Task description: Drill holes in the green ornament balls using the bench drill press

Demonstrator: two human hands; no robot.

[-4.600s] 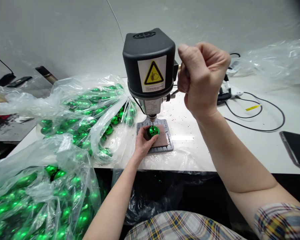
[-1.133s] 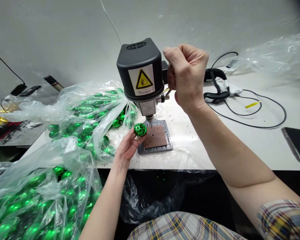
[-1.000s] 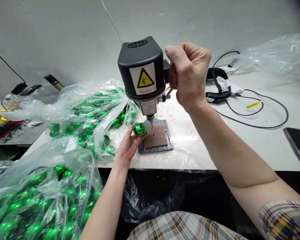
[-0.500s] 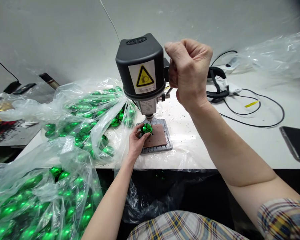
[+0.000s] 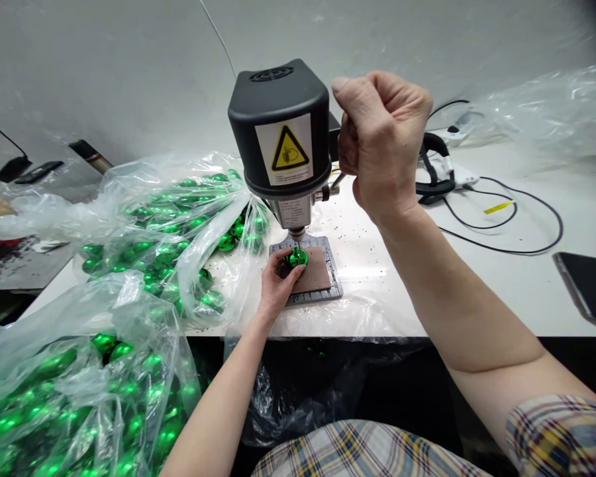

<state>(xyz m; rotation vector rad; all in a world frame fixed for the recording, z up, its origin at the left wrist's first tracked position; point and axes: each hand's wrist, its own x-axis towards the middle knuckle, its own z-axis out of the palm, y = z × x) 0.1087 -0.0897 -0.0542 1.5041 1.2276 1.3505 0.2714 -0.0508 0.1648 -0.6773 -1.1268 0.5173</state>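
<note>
A shiny green ball ornament (image 5: 298, 257) is pinched between the thumb and fingers of my left hand (image 5: 277, 278). It is under the bit of a small drill press (image 5: 278, 126), over the brown board (image 5: 318, 270) on the grey metal base (image 5: 338, 286). Whether the bit touches the ball I cannot tell. My right hand (image 5: 387, 136) is closed in a fist at the right of the black drill head, around the press's feed lever, most of which the fingers hide.
Clear plastic bags (image 5: 203, 265) of green balls lie on the white table (image 5: 372, 311) and at the lower left (image 5: 104, 404). A black headset (image 5: 432, 172), looped cable (image 5: 531, 252) and phone (image 5: 587, 286) are on the right. Dark debris specks lie around the base.
A second ago my left hand held the ball left of the board; it has since moved right and back, under the bit. My right hand has shifted slightly up and right, still closed.
</note>
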